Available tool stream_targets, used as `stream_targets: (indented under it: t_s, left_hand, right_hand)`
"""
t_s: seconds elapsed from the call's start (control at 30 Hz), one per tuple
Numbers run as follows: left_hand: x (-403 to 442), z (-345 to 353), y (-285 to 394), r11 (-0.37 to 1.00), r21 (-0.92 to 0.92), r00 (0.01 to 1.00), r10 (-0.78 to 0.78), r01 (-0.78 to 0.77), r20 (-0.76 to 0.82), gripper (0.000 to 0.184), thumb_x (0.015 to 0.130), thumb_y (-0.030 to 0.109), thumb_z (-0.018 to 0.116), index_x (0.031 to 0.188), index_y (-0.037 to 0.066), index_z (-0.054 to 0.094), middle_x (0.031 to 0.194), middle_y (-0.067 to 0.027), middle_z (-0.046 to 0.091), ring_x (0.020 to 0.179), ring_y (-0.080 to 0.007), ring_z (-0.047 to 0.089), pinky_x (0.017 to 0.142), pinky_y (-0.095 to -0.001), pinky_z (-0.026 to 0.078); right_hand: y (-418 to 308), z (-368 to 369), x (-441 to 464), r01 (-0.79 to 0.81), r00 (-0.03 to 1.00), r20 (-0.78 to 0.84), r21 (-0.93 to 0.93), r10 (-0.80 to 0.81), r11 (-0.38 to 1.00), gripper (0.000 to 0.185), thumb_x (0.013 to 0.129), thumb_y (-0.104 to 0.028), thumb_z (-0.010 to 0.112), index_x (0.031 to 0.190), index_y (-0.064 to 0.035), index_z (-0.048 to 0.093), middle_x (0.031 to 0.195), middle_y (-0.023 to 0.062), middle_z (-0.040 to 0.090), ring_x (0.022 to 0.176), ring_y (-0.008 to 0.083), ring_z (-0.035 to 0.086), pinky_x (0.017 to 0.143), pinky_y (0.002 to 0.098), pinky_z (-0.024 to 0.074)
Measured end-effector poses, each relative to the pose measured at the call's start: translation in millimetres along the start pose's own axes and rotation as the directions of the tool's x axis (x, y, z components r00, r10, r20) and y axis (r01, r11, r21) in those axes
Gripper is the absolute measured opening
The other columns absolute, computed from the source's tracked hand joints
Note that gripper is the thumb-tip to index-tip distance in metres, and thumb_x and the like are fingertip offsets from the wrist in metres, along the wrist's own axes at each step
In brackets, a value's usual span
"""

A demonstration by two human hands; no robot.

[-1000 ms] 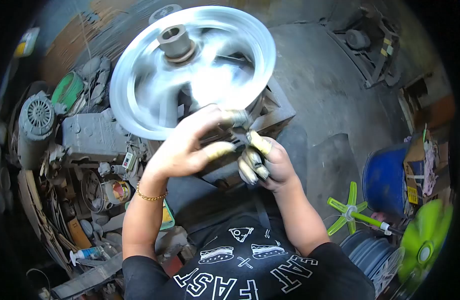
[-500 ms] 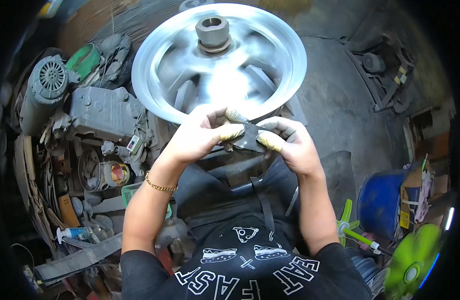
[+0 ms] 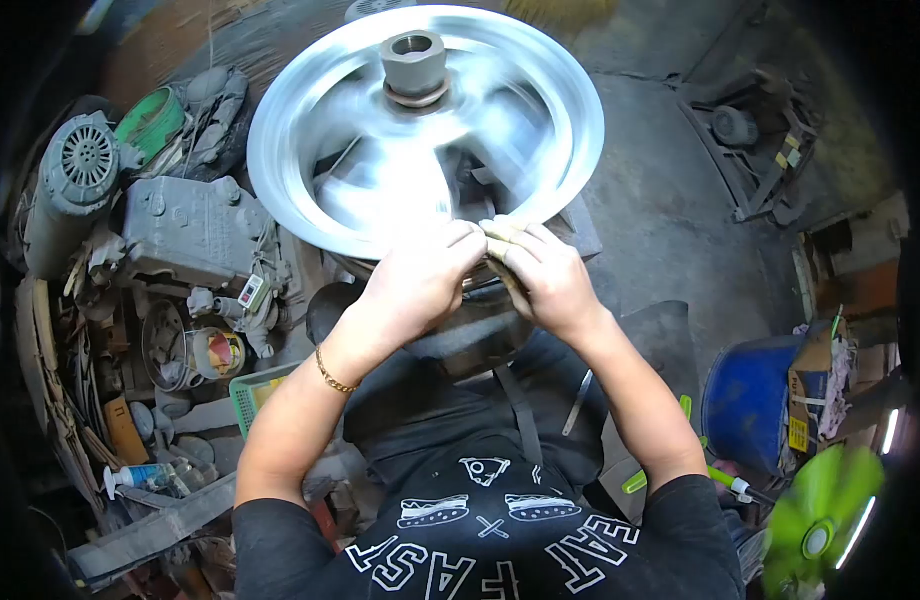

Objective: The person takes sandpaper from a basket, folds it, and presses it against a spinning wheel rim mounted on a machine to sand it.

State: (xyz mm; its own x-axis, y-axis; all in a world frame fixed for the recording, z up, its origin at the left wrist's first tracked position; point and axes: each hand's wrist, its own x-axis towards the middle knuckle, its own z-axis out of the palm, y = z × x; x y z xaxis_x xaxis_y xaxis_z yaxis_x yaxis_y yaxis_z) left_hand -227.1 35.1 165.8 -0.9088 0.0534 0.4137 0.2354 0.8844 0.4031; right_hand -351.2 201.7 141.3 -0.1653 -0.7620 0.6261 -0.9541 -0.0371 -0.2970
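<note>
A large silver alloy wheel (image 3: 280,180) spins on its mount, its spokes blurred. A big hex nut (image 3: 414,66) stands at its hub. My left hand (image 3: 425,275) and my right hand (image 3: 552,278) meet at the wheel's near rim, fingers closed and pinching. Between them is a thin, worn piece of sandpaper (image 3: 509,277), mostly hidden by the fingers. Yellowish wraps cover some fingertips. Whether the sandpaper touches the rim I cannot tell.
Dusty motors (image 3: 78,165) and a grey metal housing (image 3: 190,228) crowd the left, with a bucket (image 3: 217,352) below. At right are a blue drum (image 3: 745,400), a spinning green fan (image 3: 820,525) and a metal frame with a motor (image 3: 735,128).
Both hands have moved up to the wheel's near rim and turned knuckles-up. The sandpaper, plainly visible before, is now mostly covered by fingers. The view has shifted slightly.
</note>
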Motion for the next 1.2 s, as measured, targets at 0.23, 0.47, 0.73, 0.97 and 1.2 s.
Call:
stream_targets:
  t_s: [0.23, 0.47, 0.73, 0.97, 1.2]
  left_hand:
    - [-1, -1, -5, 0.976, 0.124, 0.982, 0.186, -0.181, -0.033, 0.024, 0.073, -0.002, 0.061, 0.096, 0.001, 0.059, 0.095, -0.0126, 0.059, 0.09, -0.0308, 0.057, 0.083, -0.0407, 0.047]
    - [0, 1, -5, 0.966, 0.178, 0.98, 0.197, -0.19, -0.022, 0.015, 0.075, 0.008, 0.062, 0.09, 0.004, 0.059, 0.089, -0.0092, 0.057, 0.086, -0.025, 0.059, 0.079, -0.0371, 0.046]
    - [5, 7, -6, 0.962, 0.118, 0.965, 0.254, -0.246, -0.061, 0.017, 0.075, 0.008, 0.062, 0.092, 0.003, 0.061, 0.094, -0.0097, 0.062, 0.087, -0.0254, 0.06, 0.08, -0.038, 0.048]
    - [14, 14, -6, 0.96, 0.084, 0.961, 0.271, -0.266, -0.056, 0.02, 0.068, -0.001, 0.064, 0.088, 0.002, 0.061, 0.092, -0.0117, 0.062, 0.087, -0.0298, 0.061, 0.081, -0.0395, 0.05]
    - [24, 18, -4, 0.952, 0.109, 0.956, 0.292, -0.286, -0.041, 0.014, 0.073, 0.006, 0.064, 0.087, 0.003, 0.061, 0.099, -0.0096, 0.066, 0.087, -0.0249, 0.062, 0.082, -0.0369, 0.051]
  right_hand:
    - [0, 16, -5, -0.05, 0.997, -0.056, 0.045, 0.053, 0.998, 0.038, 0.073, -0.001, 0.07, 0.111, 0.0008, 0.068, 0.119, 0.0153, 0.07, 0.113, 0.0341, 0.067, 0.092, 0.0403, 0.0566]
    - [-6, 20, -10, -0.088, 0.99, -0.107, 0.021, 0.09, 0.996, 0.042, 0.072, 0.002, 0.069, 0.114, 0.0014, 0.068, 0.119, 0.0163, 0.07, 0.115, 0.0347, 0.066, 0.093, 0.0407, 0.0568]
    - [-14, 22, -21, -0.145, 0.975, -0.177, -0.045, 0.135, 0.988, 0.042, 0.073, 0.008, 0.063, 0.114, 0.0038, 0.069, 0.125, 0.0204, 0.067, 0.123, 0.0363, 0.063, 0.098, 0.0419, 0.0547]
    - [-11, 24, -32, -0.195, 0.964, -0.196, -0.045, 0.182, 0.98, 0.045, 0.073, 0.009, 0.061, 0.117, 0.0044, 0.068, 0.129, 0.0226, 0.065, 0.126, 0.0391, 0.061, 0.1, 0.043, 0.0536]
    - [-6, 27, -40, -0.205, 0.957, -0.229, -0.101, 0.178, 0.973, 0.046, 0.073, 0.009, 0.059, 0.118, 0.0061, 0.068, 0.128, 0.0238, 0.066, 0.126, 0.0406, 0.06, 0.099, 0.0436, 0.0543]
